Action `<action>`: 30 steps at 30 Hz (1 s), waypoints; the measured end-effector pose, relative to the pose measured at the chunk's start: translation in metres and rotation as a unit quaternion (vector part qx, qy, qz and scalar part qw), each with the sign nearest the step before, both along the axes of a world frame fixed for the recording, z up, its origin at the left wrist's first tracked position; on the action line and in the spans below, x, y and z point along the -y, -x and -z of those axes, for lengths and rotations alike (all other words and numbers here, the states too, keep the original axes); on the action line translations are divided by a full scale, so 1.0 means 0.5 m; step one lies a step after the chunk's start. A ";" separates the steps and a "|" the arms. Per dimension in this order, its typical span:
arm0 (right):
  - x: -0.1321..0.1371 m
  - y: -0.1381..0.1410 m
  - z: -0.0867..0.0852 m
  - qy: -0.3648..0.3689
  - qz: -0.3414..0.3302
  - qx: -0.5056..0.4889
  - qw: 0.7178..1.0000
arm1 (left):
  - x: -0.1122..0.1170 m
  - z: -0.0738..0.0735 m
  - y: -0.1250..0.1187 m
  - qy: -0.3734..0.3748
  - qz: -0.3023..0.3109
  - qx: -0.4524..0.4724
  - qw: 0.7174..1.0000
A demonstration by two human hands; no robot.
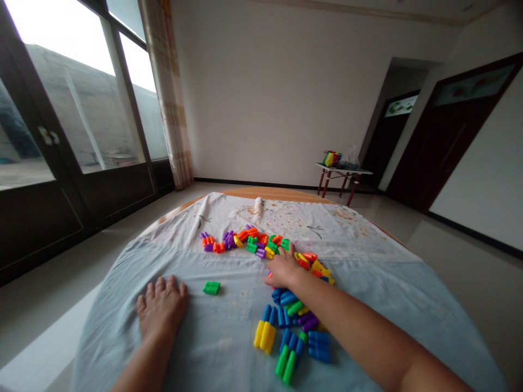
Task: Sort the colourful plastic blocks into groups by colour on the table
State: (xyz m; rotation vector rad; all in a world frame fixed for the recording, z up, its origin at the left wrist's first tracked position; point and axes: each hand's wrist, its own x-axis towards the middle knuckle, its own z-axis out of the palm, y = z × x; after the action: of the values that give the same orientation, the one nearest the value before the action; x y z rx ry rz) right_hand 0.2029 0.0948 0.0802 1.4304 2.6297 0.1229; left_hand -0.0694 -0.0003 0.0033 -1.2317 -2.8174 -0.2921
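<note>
My left hand lies flat on the light blue cloth over the round table, fingers stretched out, holding nothing. A single green block sits just right of it. My right hand reaches into a row of coloured plastic blocks, palm down with the fingers curled over some of them; whether it grips one is hidden. Below my right forearm lies a joined cluster of blue, yellow, green and purple blocks.
A patterned white cloth covers the table's far half. A small red-legged side table with coloured toys stands by the far wall. Large glass doors are on the left, dark doors on the right.
</note>
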 end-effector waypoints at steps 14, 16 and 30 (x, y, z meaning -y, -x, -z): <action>0.074 0.162 0.062 0.010 -0.256 -0.087 0.963 | -0.004 0.005 0.006 -0.001 -0.001 -0.022 1.000; 0.060 0.106 0.049 0.004 -0.218 -0.073 0.973 | -0.005 0.002 0.005 0.000 -0.001 -0.023 1.000; 0.116 -0.299 0.183 -0.251 -0.018 -0.428 0.868 | -0.033 -0.038 0.026 0.034 0.005 0.018 0.999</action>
State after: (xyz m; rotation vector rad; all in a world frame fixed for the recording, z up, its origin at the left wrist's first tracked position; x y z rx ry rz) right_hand 0.3525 0.0368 -0.0113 1.9383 3.5304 0.2381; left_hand -0.0822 0.0160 0.0225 -1.2660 -2.8749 -0.2223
